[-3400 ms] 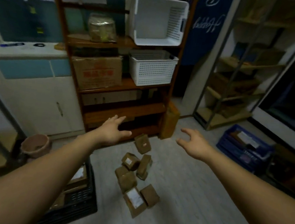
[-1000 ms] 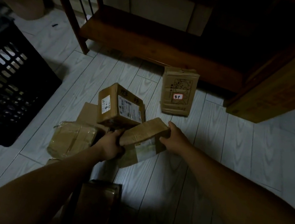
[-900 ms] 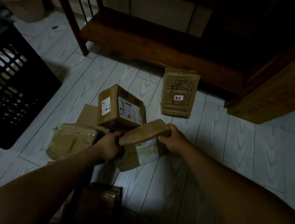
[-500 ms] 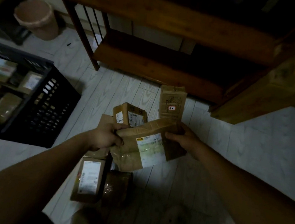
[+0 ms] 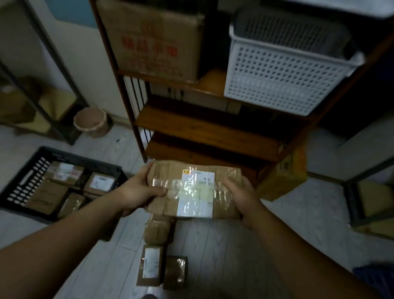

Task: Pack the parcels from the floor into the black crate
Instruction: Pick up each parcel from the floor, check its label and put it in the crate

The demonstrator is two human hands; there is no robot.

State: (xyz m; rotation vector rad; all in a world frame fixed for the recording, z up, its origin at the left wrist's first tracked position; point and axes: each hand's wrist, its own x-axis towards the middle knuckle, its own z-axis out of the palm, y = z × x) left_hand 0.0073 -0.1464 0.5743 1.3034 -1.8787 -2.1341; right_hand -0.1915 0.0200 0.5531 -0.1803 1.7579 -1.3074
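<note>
I hold a brown taped parcel [image 5: 193,190] with a white label up in front of me, well above the floor. My left hand [image 5: 141,191] grips its left end, thumb on top. My right hand [image 5: 240,198] grips its right end. The black crate [image 5: 22,178] stands on the floor to the left and holds several brown parcels [image 5: 100,182]. Under the held parcel more parcels lie on the floor: a labelled one [image 5: 151,264], a dark taped one [image 5: 175,272] and one partly hidden [image 5: 157,229].
A wooden shelf unit [image 5: 208,128] stands straight ahead with a cardboard box [image 5: 154,38] and a white perforated basket [image 5: 283,68]. A pinkish bin [image 5: 91,122] sits at the back left. A yellow-brown box [image 5: 286,172] leans by the shelf. A blue crate [image 5: 387,281] is at right.
Both hands gripped one parcel on the floor and lifted it up to chest height. The view rose with it, and the crate's inside now shows at the left.
</note>
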